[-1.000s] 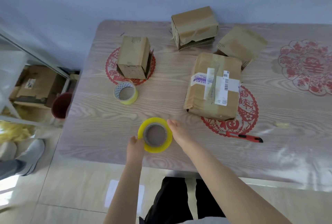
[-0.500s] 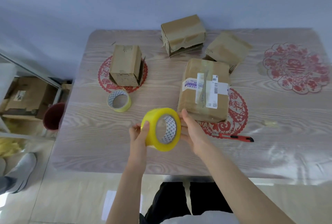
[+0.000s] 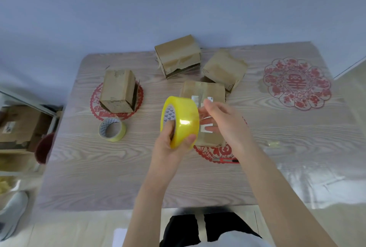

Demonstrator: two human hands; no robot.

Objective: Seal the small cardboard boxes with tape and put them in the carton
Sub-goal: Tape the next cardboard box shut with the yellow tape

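Tape roll (image 3: 184, 116), raised and turned edge-on since before, left hand (image 3: 168, 148) fingers clamped round it, right hand (image 3: 225, 124) just beside, fingers apart, grip unclear.

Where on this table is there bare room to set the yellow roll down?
Bare: the near strip of table from the spare roll to the knife, and the right side below the paper-cut. Crowded: far middle, where the labelled box, far box and crumpled box cluster.
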